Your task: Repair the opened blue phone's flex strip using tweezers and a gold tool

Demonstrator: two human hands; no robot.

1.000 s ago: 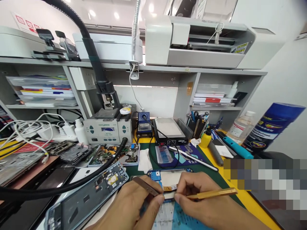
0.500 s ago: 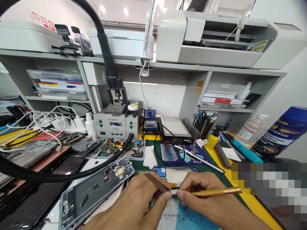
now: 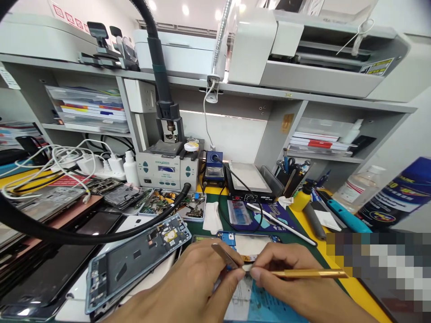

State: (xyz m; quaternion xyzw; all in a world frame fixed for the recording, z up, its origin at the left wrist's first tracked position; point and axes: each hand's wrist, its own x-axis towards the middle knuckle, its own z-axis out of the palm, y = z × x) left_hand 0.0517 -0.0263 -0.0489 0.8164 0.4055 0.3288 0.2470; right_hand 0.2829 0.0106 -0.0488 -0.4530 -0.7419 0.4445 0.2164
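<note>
I have the left hand (image 3: 202, 274) clasped on a metal tool (image 3: 222, 255), the right (image 3: 286, 267) gripping a gold tool (image 3: 313, 273); the blue phone (image 3: 253, 244) lies partly beneath and just beyond their fingertips.

Light: bright, whitish, from ceiling lights (image 3: 185, 9), blown out at top | Shadow: soft; shelf compartments (image 3: 239, 100) dimmer | Glare: small highlights on black phone screen (image 3: 63, 264) | Distortion: wide-angle, spray can (image 3: 400, 197) stretched, leaning at right edge | Detail between left hand (image 3: 198, 278) and right hand (image 3: 289, 258) soft | Mosaic patch (image 3: 384, 273) lower right
</note>
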